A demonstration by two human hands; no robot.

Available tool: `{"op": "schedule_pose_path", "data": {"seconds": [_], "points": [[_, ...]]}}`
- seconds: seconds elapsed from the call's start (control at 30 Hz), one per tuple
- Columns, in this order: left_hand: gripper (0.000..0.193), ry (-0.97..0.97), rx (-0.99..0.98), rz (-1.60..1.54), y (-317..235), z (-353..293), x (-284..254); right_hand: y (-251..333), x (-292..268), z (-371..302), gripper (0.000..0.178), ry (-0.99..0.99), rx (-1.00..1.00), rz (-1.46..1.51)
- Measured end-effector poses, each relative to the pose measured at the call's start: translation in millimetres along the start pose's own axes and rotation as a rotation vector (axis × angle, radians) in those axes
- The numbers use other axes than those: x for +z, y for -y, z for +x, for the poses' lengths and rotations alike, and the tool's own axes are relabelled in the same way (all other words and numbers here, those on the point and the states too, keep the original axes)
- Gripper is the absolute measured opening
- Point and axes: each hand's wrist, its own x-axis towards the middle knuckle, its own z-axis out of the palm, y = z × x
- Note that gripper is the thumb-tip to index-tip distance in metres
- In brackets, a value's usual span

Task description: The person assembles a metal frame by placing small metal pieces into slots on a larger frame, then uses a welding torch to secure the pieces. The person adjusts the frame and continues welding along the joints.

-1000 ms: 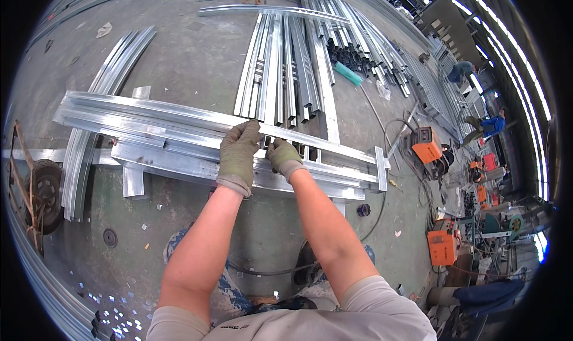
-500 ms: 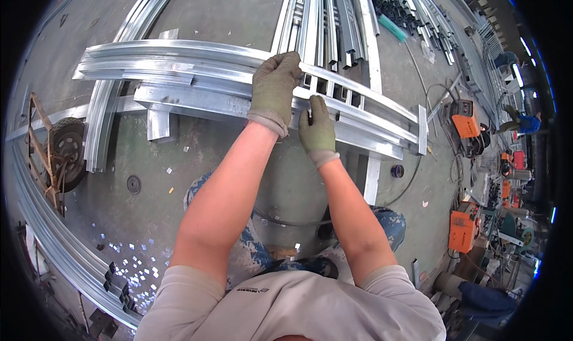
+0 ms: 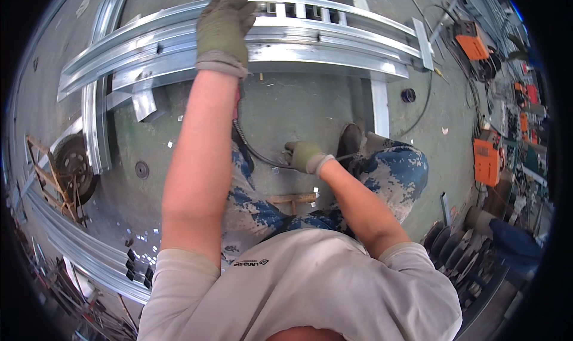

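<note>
My left hand (image 3: 225,31), in a green work glove, lies across a long silvery metal frame (image 3: 334,51), its fingers bent over the far rail. Short crosspieces (image 3: 300,8) join the frame's two far rails, right of that hand. Lower down, between my knees, my gloved right hand (image 3: 306,157) is closed around a black cable (image 3: 261,156). To its left the cable runs up through a coiled spring sleeve to a red handle (image 3: 236,106), mostly hidden by my left forearm.
Metal channels (image 3: 95,123) support the frame at left, near a wheeled cart (image 3: 74,168). A small wooden stool (image 3: 290,198) stands between my legs. Orange machines (image 3: 487,159) with cables line the right. A dark round spool (image 3: 408,95) and small metal scraps lie on the floor.
My right hand has left the frame and come down to the cable. My left hand has shifted left along the frame. The view has tilted toward my body, showing the red handle and stool.
</note>
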Motion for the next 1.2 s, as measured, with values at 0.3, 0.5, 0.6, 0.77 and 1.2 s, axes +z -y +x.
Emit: {"op": "schedule_pose_path", "data": {"seconds": [0.3,0.5,0.6,0.77,1.2], "points": [[0.038,-0.057,-0.029,0.101,5.2,-23.7,-6.4,17.6,-10.8,-39.2,0.036,-0.088,-0.04,0.104],[0.04,-0.07,-0.038,0.171,16.1,-14.8,-16.4,4.0,-14.6,-65.2,0.035,-0.225,-0.015,0.138],[0.041,-0.058,-0.041,0.186,19.6,-18.2,-15.6,4.1,-9.6,-71.8,0.036,-0.267,-0.041,0.073],[0.034,0.011,-0.104,0.189,33.5,-25.1,-15.8,0.4,5.3,-76.7,0.035,-0.214,-0.04,0.095],[0.046,0.266,-0.076,1.149,160.7,-44.4,-80.2,-7.9,-0.8,-87.7,0.033,-0.323,-0.077,0.222]]}}
